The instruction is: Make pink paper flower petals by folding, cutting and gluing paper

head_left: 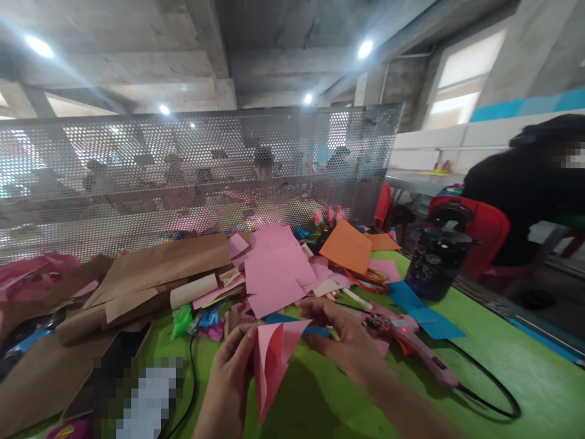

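My left hand (233, 366) grips a sheet of pink paper (274, 363) by its left edge, thumb in front. The paper is folded into a pointed cone shape, tip down, with a fold standing up inside it. My right hand (345, 338) is beside the paper's upper right corner, thumb and curved fingers apart. Whether its fingertips touch the corner is hard to make out. A blue piece (317, 330) shows behind, between that thumb and the fingers. To the right, a pink hot glue gun (425, 350) with a lit red light lies on the table.
Pink sheets (274, 268), an orange sheet (347, 246) and blue paper (427, 311) lie on the green table (516, 360). Brown paper (159, 265) covers the left. A dark jug (436, 262) stands at right. Behind rises a perforated metal screen (205, 171); a person (525, 183) sits at right.
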### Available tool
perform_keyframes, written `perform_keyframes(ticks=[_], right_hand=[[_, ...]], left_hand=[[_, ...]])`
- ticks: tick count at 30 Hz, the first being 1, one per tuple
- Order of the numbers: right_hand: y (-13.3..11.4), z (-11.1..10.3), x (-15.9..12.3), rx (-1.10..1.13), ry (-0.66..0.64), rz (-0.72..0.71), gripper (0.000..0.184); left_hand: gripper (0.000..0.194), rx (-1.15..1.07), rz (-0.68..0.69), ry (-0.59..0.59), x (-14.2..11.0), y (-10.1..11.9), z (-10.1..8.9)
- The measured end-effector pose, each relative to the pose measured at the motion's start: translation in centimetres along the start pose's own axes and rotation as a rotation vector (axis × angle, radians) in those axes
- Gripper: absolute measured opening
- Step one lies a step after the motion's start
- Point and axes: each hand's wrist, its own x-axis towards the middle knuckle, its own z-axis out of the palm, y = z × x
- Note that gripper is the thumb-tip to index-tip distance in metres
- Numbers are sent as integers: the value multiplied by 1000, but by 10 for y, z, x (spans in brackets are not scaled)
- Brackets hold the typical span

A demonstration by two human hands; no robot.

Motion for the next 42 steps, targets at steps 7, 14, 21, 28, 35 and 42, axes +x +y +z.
perform_keyframes(ticks=[7,14,21,28,35,42], right_hand=[[0,4,-1,13,36,2,7],[3,8,1,267,44,130,12],[-5,9,-3,306,4,197,28],[9,8,2,208,-99,218,27],[10,2,7,155,-75,225,31],[14,1,10,158,-78,200,29]], left_hand=[[32,50,-6,-68,5,-8,-6],[34,292,238,39,-1,-3,7],[34,366,358,106,1,-3,6],[25,713,495,4,-1,-2,0],[24,873,519,1,-2,-1,-2],[25,943,559,-19,-4,-1,-5]])
